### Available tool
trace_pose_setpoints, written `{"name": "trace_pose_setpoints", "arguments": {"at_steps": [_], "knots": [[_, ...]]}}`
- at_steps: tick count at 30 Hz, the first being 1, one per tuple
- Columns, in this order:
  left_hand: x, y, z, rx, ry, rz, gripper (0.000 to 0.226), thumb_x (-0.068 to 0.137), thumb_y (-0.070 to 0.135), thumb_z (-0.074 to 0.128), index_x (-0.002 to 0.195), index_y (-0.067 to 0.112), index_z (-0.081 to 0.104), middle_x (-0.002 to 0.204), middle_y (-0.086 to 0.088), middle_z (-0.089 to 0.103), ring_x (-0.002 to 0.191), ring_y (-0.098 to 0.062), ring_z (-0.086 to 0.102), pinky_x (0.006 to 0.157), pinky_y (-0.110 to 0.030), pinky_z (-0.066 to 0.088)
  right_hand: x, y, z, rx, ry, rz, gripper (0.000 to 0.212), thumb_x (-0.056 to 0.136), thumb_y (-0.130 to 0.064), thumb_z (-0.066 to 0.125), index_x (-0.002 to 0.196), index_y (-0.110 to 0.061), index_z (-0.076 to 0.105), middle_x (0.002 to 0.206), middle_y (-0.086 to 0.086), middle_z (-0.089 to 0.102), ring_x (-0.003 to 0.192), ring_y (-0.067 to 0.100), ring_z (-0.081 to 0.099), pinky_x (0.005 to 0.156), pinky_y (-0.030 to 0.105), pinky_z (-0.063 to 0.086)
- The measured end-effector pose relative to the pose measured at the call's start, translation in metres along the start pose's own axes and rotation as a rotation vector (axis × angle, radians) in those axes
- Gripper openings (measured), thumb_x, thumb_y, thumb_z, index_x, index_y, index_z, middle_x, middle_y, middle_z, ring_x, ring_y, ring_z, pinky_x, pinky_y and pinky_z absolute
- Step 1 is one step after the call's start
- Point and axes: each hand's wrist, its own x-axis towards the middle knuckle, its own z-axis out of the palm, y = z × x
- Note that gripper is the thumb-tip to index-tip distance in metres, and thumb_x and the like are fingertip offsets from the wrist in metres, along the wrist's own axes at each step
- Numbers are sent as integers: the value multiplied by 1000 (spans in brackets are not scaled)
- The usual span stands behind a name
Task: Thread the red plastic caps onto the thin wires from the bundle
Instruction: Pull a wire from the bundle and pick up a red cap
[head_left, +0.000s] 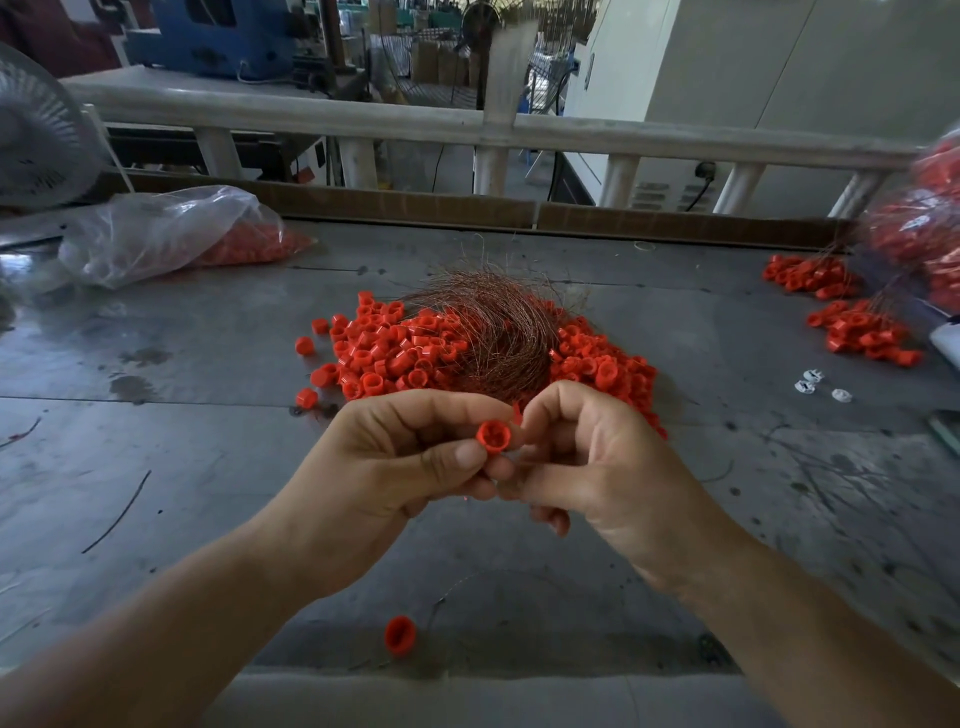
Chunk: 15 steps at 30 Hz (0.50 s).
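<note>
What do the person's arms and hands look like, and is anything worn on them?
Both are bare. The left hand and right hand have no gloves, and no rings show on the fingers in view. The left forearm and right forearm carry no sleeve, watch or bracelet as far as the picture reaches.

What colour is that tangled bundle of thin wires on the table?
The thin wire bundle is coppery brown; head view.

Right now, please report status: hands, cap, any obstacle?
Left hand pinches red cap. Right hand at cap, grip unclear. Nothing in the way.
</note>
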Motion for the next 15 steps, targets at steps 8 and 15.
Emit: {"name": "trace_pose_setpoints", "arguments": {"at_steps": [8,15], "knots": [[3,-3,0,-61,116,-99,24,57,12,74,81,9,75,78,-11,72,70,-17,70,61,-20,55,16,8,-37,-408,266,-81,18,78,-12,69,69,-24,58,63,0,66,60,17,63,59,29,51],[-1,-2,5,35,196,-106,27,62,1,58,78,13,76,75,-10,72,69,-16,70,61,-19,54,30,27,-56,-879,307,-86,11,76,-16,71,74,-26,67,63,-20,53,58,-5,48,59,6,34]]}}
